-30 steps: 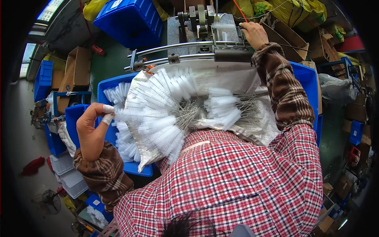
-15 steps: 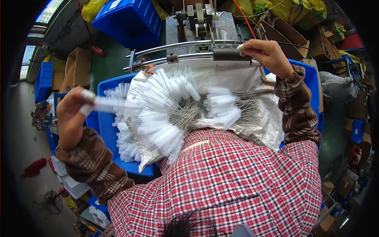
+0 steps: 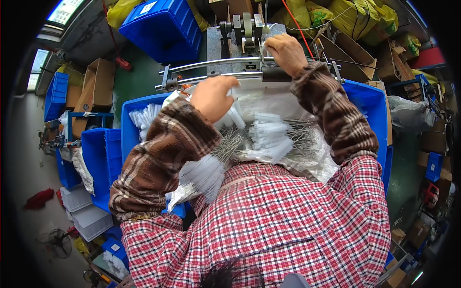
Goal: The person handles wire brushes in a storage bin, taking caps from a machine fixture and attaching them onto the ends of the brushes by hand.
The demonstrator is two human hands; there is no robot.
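My left hand [image 3: 214,97], smeared by motion, hovers above the brushes, near the front rail of a small metal machine [image 3: 240,62]. Its fingers point toward the rail and have white coverings at the tips; whether they hold anything is unclear. My right hand [image 3: 287,54] is at the machine's rails, fingers bent down and closed, their grip hidden. On a white woven sheet [image 3: 269,93] across my lap lie white bristle brushes with twisted wire stems: a right bundle [image 3: 269,132] and a left pile [image 3: 204,175], partly covered by my left sleeve.
A big blue tub [image 3: 374,101] surrounds the sheet, with more white brushes [image 3: 144,117] at its left. A blue crate [image 3: 163,31] stands beyond at the left. Blue bins [image 3: 101,158], cardboard boxes [image 3: 96,89] and yellow sacks [image 3: 350,19] stand around.
My left hand has come from the far left, where it held a white brush, to the rail; that brush no longer shows in it. My right hand has moved left along the rail.
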